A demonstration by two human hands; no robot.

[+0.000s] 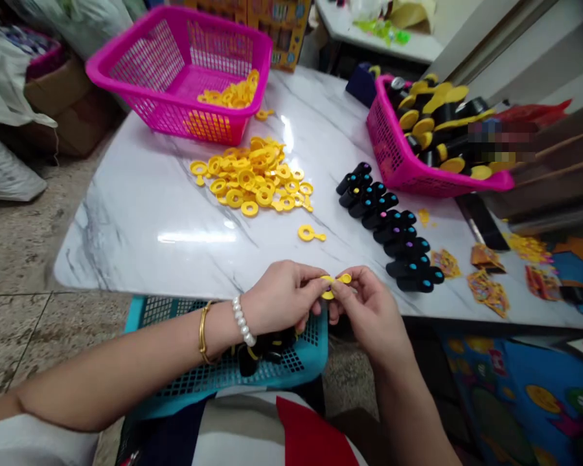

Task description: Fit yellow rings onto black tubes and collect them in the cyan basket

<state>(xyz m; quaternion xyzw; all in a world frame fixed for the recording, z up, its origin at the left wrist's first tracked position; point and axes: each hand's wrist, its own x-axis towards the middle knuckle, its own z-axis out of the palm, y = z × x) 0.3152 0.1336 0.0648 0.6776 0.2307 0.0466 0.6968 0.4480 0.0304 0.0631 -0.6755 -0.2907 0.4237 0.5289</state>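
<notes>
Gripping together one yellow ring, the left hand and the right hand are near the white table.

This looks like a small workshop. A big heap of yellow rings sits on the worktop, and lots of black tubes are lined up close by. One pink basket has more rings in it. A second pink basket is full of black and yellow bits. A stuffed sack and a brown box sit on the floor, and another worktop stands behind.
</notes>
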